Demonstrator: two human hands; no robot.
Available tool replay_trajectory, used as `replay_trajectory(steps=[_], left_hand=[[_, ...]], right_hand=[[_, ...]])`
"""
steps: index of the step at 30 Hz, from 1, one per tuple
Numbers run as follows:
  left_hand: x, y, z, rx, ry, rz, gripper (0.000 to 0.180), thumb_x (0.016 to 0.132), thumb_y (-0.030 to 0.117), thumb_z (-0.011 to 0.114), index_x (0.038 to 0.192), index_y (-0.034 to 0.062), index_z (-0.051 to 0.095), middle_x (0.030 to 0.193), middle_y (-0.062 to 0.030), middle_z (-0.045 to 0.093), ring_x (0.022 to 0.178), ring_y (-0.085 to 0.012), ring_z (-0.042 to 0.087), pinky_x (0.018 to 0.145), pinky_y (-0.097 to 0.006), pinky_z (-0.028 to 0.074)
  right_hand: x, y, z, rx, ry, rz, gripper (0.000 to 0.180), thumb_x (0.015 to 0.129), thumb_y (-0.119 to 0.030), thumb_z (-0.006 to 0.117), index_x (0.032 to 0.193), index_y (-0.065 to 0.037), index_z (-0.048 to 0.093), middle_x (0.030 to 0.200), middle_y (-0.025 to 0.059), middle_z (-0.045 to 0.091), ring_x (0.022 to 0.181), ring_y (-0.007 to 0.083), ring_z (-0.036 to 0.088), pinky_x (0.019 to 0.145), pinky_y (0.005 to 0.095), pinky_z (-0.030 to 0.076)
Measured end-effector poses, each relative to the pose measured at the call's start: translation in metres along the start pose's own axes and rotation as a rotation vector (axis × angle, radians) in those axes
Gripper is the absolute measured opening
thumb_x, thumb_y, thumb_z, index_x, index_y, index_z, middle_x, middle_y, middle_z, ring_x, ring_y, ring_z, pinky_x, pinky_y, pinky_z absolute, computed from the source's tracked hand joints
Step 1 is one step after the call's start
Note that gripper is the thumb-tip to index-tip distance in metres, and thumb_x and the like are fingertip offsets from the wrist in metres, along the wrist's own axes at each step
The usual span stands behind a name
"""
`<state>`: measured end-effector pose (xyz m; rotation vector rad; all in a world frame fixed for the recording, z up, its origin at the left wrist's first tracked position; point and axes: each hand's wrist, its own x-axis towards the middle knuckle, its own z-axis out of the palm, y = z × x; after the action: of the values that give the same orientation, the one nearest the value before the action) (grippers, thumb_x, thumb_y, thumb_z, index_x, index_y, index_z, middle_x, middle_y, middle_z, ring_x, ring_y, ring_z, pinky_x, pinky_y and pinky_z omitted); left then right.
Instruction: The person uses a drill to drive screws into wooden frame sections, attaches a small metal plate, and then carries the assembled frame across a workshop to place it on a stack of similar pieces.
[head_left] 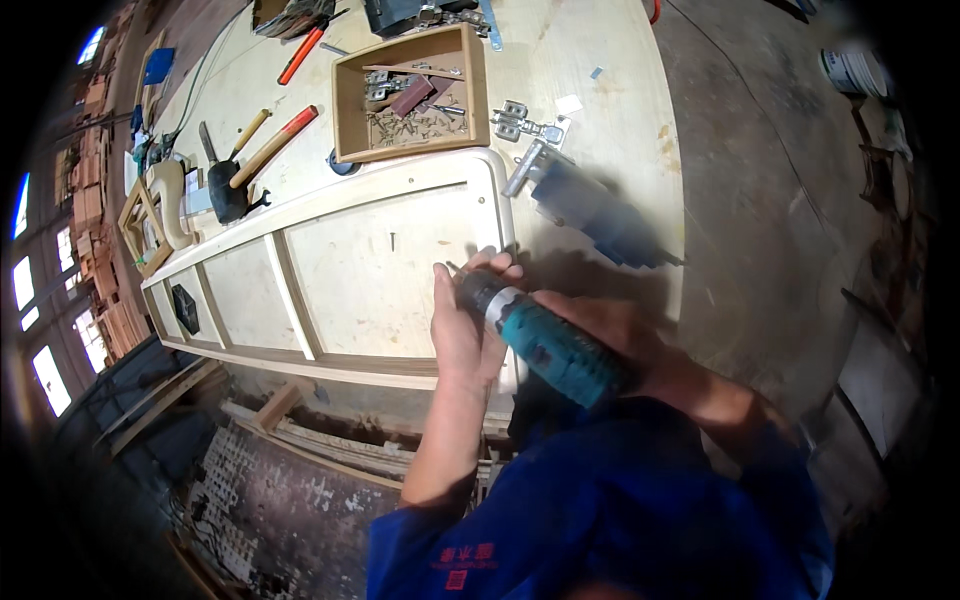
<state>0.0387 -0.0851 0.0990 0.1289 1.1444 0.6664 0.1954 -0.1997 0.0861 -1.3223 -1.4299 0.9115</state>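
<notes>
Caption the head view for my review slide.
Right hand holding a teal power drill, its chuck by the left hand, near a pale wooden frame.

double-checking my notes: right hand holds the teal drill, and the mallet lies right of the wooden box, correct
No: the head view shows the mallet lying left of the wooden box; the right hand does hold the teal drill.
</notes>
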Motion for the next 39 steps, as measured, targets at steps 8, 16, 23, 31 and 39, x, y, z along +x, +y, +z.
replay_trajectory(steps=[8, 16, 23, 31, 39], left_hand=[[0.069, 0.012, -0.042, 1.430, -0.008, 0.746, 0.054, 0.090, 0.020, 0.072, 0.131, -0.0064, 0.047, 0.111, -0.0176, 0.057, 0.102, -0.0251, 0.058, 0.089, -0.035, 0.050], [0.118, -0.017, -0.039, 1.342, 0.045, 0.910, 0.052, 0.074, 0.015, 0.081, 0.115, -0.0057, 0.058, 0.097, -0.0180, 0.056, 0.092, -0.0359, 0.055, 0.081, -0.043, 0.046], [0.127, -0.021, -0.042, 1.209, 0.094, 1.067, 0.038, 0.068, 0.014, 0.083, 0.097, -0.0010, 0.065, 0.087, -0.0158, 0.058, 0.084, -0.0332, 0.056, 0.075, -0.041, 0.047], [0.127, -0.010, -0.040, 1.154, 0.075, 1.061, 0.028, 0.063, 0.006, 0.075, 0.087, -0.0035, 0.065, 0.088, -0.0191, 0.058, 0.090, -0.0372, 0.053, 0.082, -0.045, 0.046], [0.132, -0.010, -0.041, 1.139, 0.073, 1.049, 0.031, 0.064, 0.015, 0.079, 0.086, -0.0030, 0.067, 0.082, -0.0187, 0.060, 0.083, -0.0353, 0.056, 0.076, -0.044, 0.047]], right_hand=[[0.008, -0.010, -0.044, -0.102, -0.042, 0.307, 0.082, 0.075, -0.016, 0.077, 0.148, -0.006, 0.042, 0.128, 0.0183, 0.064, 0.110, 0.0311, 0.067, 0.096, 0.0376, 0.053], [0.049, -0.035, -0.041, -0.155, -0.053, 0.490, 0.071, 0.074, -0.003, 0.068, 0.142, -0.007, 0.049, 0.106, 0.0148, 0.071, 0.090, 0.0243, 0.070, 0.085, 0.0305, 0.051], [0.070, -0.040, -0.035, -0.309, -0.131, 0.430, 0.068, 0.077, -0.005, 0.068, 0.141, -0.001, 0.048, 0.115, 0.0163, 0.069, 0.098, 0.0254, 0.070, 0.090, 0.0312, 0.051], [0.080, -0.049, -0.036, -0.327, -0.179, 0.487, 0.069, 0.076, -0.003, 0.069, 0.141, 0.000, 0.048, 0.119, 0.0160, 0.067, 0.106, 0.0236, 0.068, 0.096, 0.0321, 0.048], [0.083, -0.048, -0.041, -0.324, -0.224, 0.487, 0.070, 0.076, -0.003, 0.070, 0.142, 0.000, 0.047, 0.124, 0.0191, 0.064, 0.111, 0.0274, 0.065, 0.099, 0.0347, 0.046]])
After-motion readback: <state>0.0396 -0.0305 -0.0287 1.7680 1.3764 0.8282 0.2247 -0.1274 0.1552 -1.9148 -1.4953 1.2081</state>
